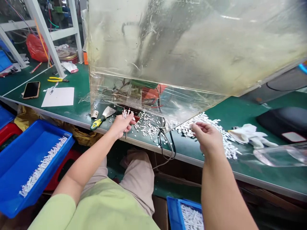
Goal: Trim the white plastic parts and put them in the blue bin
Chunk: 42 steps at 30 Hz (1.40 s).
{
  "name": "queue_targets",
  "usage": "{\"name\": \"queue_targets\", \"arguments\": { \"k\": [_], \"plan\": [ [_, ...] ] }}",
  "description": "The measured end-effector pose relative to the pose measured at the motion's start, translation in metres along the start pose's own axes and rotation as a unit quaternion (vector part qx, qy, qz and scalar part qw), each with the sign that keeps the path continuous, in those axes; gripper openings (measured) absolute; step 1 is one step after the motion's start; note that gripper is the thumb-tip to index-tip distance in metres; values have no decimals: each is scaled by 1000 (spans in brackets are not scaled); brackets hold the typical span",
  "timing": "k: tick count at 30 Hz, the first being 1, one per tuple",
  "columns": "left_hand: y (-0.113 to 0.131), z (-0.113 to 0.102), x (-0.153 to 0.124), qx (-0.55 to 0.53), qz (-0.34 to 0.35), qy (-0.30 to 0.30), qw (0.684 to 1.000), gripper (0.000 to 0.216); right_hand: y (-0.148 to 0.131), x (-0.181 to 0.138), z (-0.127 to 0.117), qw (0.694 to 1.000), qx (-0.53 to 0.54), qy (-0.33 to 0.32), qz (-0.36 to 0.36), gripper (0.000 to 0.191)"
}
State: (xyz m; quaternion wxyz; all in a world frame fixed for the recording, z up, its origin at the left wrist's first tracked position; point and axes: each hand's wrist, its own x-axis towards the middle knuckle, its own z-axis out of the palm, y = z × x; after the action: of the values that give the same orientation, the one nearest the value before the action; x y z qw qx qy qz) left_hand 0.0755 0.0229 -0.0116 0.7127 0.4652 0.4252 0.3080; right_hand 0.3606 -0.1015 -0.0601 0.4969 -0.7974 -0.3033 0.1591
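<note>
My left hand (122, 124) is closed around several small white sticks (126, 113) with reddish tips, held upright near the bench's front edge. Beside it lies a scraper (103, 118) with a green and yellow handle. Small white bits (148, 124) are scattered to its right. My right hand (209, 135) is over the near side of a pile of slim white plastic pieces (216, 123), thumb and fingers pinched together. Whatever sits between those fingertips is too small to make out. A cloudy clear plastic shield (168, 48) hangs above both hands.
Wires (168, 143) dangle at the bench edge. A blue tray (35, 159) with white pieces is at left, another blue bin (176, 210) below. Paper (59, 96), a phone (31, 90) and pliers (57, 79) lie left; white gloves (249, 134) lie right.
</note>
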Motion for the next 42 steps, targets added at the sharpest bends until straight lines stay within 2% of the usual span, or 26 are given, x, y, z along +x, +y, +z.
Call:
{"name": "queue_targets", "arguments": {
  "k": [2, 5, 7, 10, 12, 14, 17, 20, 25, 32, 42],
  "plan": [
    [3, 1, 1, -28, -8, -8, 1000, 20, -16, -20, 5, 991, 128, 36, 12, 21],
    [9, -2, -7, -39, -14, -12, 999, 23, -38, -52, 16, 974, 224, 24, -16, 28],
    [12, -7, -19, -31, -12, -39, 999, 25, -49, -72, 27, 969, 244, -22, -26, 29],
    [16, -14, -37, -54, 10, -67, 996, 25, -65, -95, 50, 964, 231, -130, -25, 29],
    [18, -19, -46, -90, 24, -52, 994, 25, -75, -103, 70, 954, 234, -189, -10, 32],
    [19, -24, -50, -113, 30, -38, 992, 26, -84, -105, 91, 942, 252, -219, 15, 35],
    [20, -31, -52, -119, 33, -41, 991, 29, -95, -103, 117, 929, 286, -227, 54, 37],
    [20, -36, -55, -124, 33, -42, 991, 30, -100, -97, 133, 920, 309, -223, 87, 38],
    [21, -39, -59, -138, 27, -32, 989, 32, -99, -89, 142, 903, 336, -232, 134, 37],
    [22, -40, -61, -143, 16, -26, 989, 34, -109, -89, 143, 889, 350, -230, 185, 30],
    [23, -36, -61, -145, 18, -29, 989, 33, -110, -86, 144, 873, 370, -250, 196, 31]
  ]
}}
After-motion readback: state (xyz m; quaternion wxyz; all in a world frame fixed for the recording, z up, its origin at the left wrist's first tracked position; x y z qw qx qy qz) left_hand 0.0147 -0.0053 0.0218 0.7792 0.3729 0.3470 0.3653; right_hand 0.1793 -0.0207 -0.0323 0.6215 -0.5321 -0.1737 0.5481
